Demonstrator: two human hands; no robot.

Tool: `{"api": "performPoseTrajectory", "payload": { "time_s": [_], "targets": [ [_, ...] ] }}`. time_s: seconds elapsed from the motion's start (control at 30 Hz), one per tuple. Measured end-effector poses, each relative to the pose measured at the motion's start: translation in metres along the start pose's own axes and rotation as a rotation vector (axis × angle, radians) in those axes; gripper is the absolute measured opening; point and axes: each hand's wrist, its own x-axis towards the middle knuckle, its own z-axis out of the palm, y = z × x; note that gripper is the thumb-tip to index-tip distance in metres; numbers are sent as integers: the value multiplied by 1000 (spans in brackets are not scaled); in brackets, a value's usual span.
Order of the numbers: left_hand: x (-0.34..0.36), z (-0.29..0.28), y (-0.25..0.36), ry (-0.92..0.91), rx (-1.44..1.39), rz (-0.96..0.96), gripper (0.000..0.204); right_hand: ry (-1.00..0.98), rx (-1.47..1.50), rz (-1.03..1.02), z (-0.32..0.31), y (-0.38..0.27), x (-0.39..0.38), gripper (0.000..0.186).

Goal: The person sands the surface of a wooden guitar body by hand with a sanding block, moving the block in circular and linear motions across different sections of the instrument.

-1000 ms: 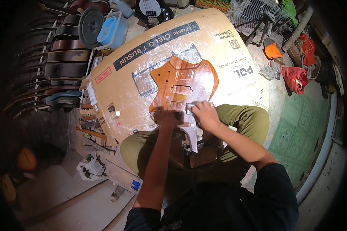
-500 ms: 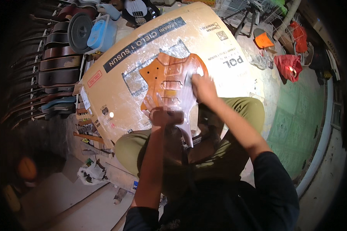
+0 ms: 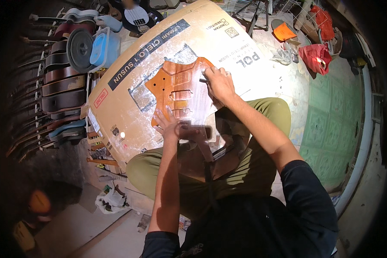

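Note:
An orange-brown wooden guitar body (image 3: pixel 161 88), with routed pickup cavities and a few small holes, lies on the cardboard in front of my crossed legs. Pale dust covers its right side. Spread flat, the fingers of my left hand (image 3: pixel 168 122) rest on its lower left edge. My right hand (image 3: pixel 219 84) is closed over a small dark piece of sandpaper (image 3: pixel 204 80), pressed to the upper right of the body; only its edge shows under the fingers. A dark shadow falls over the body's near end.
Dusty cardboard (image 3: pixel 116 105) spreads beneath the work. Several guitars (image 3: pixel 62 88) stand in a row at left, near a blue plastic container (image 3: pixel 99 51) and a round dark lid (image 3: pixel 80 49). A red plastic bag (image 3: pixel 314 58) lies at right, beyond green floor tiles (image 3: pixel 320 124).
My right hand has moved up along the body's right side and now shows sharply instead of blurred. My left hand stays at the lower left edge. The whole view has shifted slightly.

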Motion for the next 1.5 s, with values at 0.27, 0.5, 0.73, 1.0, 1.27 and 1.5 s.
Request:
{"api": "performPoseTrajectory", "payload": {
  "time_s": [0.27, 0.5, 0.73, 1.0, 1.27, 1.5],
  "targets": [
    [9, -40, -3, -388, -223, -85, 121, -197, -3, -179, 23, -27, -70, 35],
    [0, -49, 2, -388, -195, -82, 116, -139, -4, 23, 15, -28, -44, 33],
    [-12, -61, 12, -353, -234, -15, 171, -15, 16, -21, 5, 2, -17, 21],
    [-9, -5, -9, 180, 85, 21, 157, -92, -26, -292, 33, -49, -86, 36],
    [-19, -65, 11, -124, -340, 116, 165, 118, -49, 60, 5, -1, -7, 17],
    [-12, -95, 10, -346, -293, -33, 173, -119, -33, -154, 22, -16, -43, 34]
  ]
}}
